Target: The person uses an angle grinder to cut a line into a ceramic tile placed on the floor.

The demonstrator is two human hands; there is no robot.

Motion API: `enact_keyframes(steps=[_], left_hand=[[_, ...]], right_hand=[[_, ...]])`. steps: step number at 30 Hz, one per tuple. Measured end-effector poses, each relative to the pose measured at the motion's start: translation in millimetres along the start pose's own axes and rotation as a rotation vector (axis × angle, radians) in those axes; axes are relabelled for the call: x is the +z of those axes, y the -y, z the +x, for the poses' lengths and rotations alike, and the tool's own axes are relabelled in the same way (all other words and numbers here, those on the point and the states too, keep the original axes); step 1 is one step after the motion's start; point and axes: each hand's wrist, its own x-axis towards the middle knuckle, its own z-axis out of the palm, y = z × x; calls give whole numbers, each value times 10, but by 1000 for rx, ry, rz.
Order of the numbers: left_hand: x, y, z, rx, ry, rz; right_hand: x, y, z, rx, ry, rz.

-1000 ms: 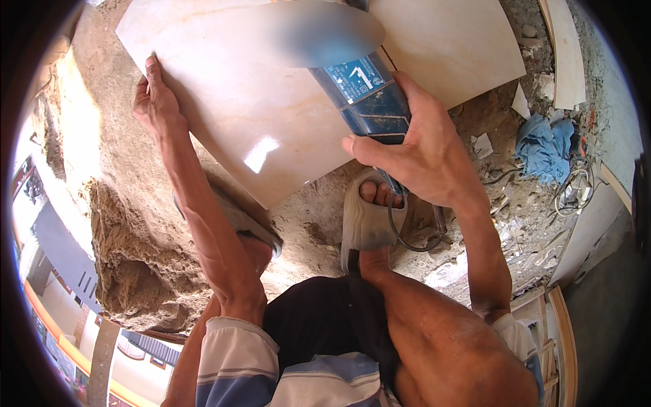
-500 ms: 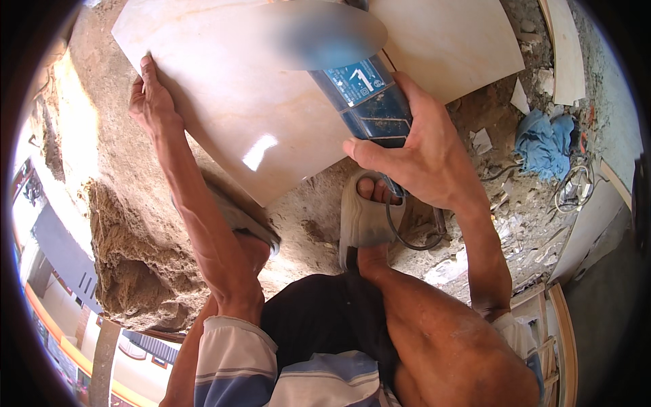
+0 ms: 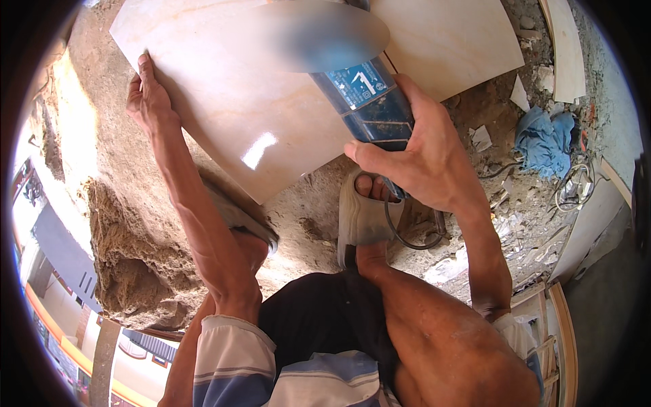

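A large cream, glossy tile lies tilted low over the ground in front of me. My left hand grips its left edge, thumb on the top face and the other fingers mostly hidden. In my right hand is a blue angle grinder, held round its body with the thumb across the near end. A blur covers the grinder's head, so its disc cannot be made out. Beyond the tool, a dark narrow line separates the tile from a second cream tile piece on the right.
My sandalled right foot stands just below the tile's near edge, close to the grinder's black cord. Rubble and tile shards litter the ground at right, with a crumpled blue cloth. A rough broken earth edge drops off at left.
Hardly anything differs. My left hand and the tile's left edge sit slightly further left in the picture; the grinder stays almost in place in my right hand.
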Motion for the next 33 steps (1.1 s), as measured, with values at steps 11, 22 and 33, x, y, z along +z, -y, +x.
enact_keyframes(steps=[11,22,33], left_hand=[[10,3,-6,-7,-5,-9],[8,-22,-25,8,-9,7],[2,24,25,10,17,-43]], right_hand=[[-22,-17,-38,4,3,-15],[-12,-56,-74,38,-2,-30],[9,-141,-146,18,-33,-65]])
